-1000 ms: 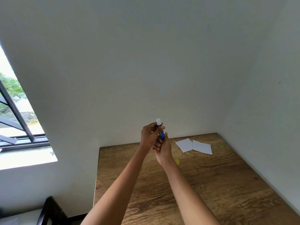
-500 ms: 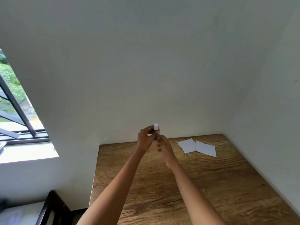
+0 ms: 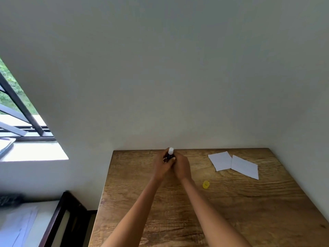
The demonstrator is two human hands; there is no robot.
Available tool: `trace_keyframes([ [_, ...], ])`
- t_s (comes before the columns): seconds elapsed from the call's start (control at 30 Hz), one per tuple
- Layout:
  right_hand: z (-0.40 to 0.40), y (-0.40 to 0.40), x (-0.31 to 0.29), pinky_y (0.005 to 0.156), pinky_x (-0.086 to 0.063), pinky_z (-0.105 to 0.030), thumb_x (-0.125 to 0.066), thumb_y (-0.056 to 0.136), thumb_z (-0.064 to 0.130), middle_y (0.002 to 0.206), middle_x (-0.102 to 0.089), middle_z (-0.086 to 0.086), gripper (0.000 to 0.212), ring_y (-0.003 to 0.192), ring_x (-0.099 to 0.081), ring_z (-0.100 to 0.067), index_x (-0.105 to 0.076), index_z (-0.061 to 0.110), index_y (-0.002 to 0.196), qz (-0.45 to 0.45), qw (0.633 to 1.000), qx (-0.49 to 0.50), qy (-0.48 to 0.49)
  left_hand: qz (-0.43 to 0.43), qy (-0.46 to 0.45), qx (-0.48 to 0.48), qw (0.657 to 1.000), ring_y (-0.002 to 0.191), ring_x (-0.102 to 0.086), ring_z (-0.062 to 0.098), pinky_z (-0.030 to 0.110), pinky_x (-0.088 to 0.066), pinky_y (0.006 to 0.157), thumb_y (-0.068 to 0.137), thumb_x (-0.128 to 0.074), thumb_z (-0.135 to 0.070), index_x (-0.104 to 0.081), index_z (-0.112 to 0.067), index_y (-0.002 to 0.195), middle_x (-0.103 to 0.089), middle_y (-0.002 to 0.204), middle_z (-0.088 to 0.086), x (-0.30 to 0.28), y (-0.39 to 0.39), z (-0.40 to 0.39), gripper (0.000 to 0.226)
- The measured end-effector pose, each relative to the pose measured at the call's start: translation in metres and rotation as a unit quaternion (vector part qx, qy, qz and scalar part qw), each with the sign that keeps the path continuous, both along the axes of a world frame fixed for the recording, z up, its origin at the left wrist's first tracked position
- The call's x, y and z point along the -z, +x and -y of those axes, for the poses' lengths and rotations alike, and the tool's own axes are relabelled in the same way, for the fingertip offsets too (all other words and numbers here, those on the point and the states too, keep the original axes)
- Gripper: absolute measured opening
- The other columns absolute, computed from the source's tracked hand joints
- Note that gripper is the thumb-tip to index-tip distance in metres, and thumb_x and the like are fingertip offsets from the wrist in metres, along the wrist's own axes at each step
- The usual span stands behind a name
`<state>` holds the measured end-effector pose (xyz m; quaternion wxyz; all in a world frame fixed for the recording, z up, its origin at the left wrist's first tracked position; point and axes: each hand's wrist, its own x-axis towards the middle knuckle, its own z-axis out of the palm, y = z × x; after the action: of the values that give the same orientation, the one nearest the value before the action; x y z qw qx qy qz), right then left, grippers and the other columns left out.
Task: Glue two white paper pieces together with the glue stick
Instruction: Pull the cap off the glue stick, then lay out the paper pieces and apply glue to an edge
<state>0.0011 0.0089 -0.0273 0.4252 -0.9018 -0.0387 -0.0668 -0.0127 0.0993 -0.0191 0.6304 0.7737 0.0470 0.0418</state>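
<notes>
On table (image 3: 231, 211): two papers (image 3: 220, 160), one glue stick (image 3: 170, 152).

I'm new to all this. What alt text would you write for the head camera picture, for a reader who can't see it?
Two bare hands, left hand and right hand, hold an uncapped glue stick upright over a wooden table. Two white paper pieces lie side by side to the right, with a small yellow cap nearer the person.

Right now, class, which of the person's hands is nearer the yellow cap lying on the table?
Right. The right hand sits just up-left of the yellow cap; the left hand is farther left, beyond it. Both hold the glue stick.
</notes>
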Motion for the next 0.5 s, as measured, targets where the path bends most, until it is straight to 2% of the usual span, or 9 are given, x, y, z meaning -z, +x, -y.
trace_keyframes([
  [0.07,0.000,0.004,0.007,0.072,-0.051,-0.027,-0.047,0.095,0.019,0.096,-0.072,-0.003,0.022,0.082,-0.065,-0.016,-0.069,0.015,0.098,-0.017,1.000,-0.007,-0.017,-0.003,0.001,-0.010,1.000,0.104,-0.059,0.018,0.013,-0.042,0.076,0.085,-0.063,-0.006,-0.057,-0.012,0.120,-0.058,0.103,-0.005,0.007,0.001,0.001,0.036],
  [0.13,-0.001,0.005,0.011,0.072,-0.048,-0.024,-0.046,0.095,0.019,0.096,-0.071,-0.003,0.022,0.084,-0.064,-0.016,-0.068,0.015,0.098,-0.019,0.999,-0.009,-0.026,-0.011,-0.002,-0.008,1.000,0.102,-0.058,0.017,0.012,-0.041,0.075,0.085,-0.063,-0.006,-0.057,-0.013,0.119,-0.060,0.106,-0.001,0.011,0.003,0.001,0.036],
  [0.27,-0.001,0.007,0.013,0.074,-0.050,-0.029,-0.047,0.094,0.019,0.096,-0.070,-0.005,0.022,0.086,-0.064,-0.018,-0.067,0.014,0.098,-0.021,1.000,-0.006,-0.020,-0.030,-0.006,-0.007,0.999,0.107,-0.056,0.015,0.022,-0.043,0.086,0.085,-0.063,-0.008,-0.051,-0.011,0.129,-0.060,0.121,0.005,0.016,0.006,0.001,0.046],
  [0.37,-0.002,0.006,0.012,0.076,-0.050,-0.030,-0.047,0.094,0.020,0.100,-0.069,-0.005,0.021,0.090,-0.064,-0.020,-0.066,0.014,0.101,-0.030,0.999,-0.003,-0.018,-0.032,0.004,-0.008,0.999,0.116,-0.054,0.020,0.023,-0.043,0.090,0.085,-0.064,-0.011,-0.046,-0.012,0.134,-0.056,0.127,0.004,0.017,0.005,0.001,0.052],
  [0.5,-0.001,0.002,0.006,0.080,-0.045,-0.029,-0.052,0.093,0.021,0.126,-0.053,-0.010,0.031,0.109,-0.056,-0.026,-0.052,0.011,0.122,-0.044,0.999,-0.001,-0.028,-0.047,0.012,-0.046,0.998,0.130,-0.040,0.022,0.036,-0.039,0.105,0.086,-0.064,-0.027,-0.031,-0.014,0.142,-0.038,0.142,0.006,0.018,-0.005,0.002,0.066],
])
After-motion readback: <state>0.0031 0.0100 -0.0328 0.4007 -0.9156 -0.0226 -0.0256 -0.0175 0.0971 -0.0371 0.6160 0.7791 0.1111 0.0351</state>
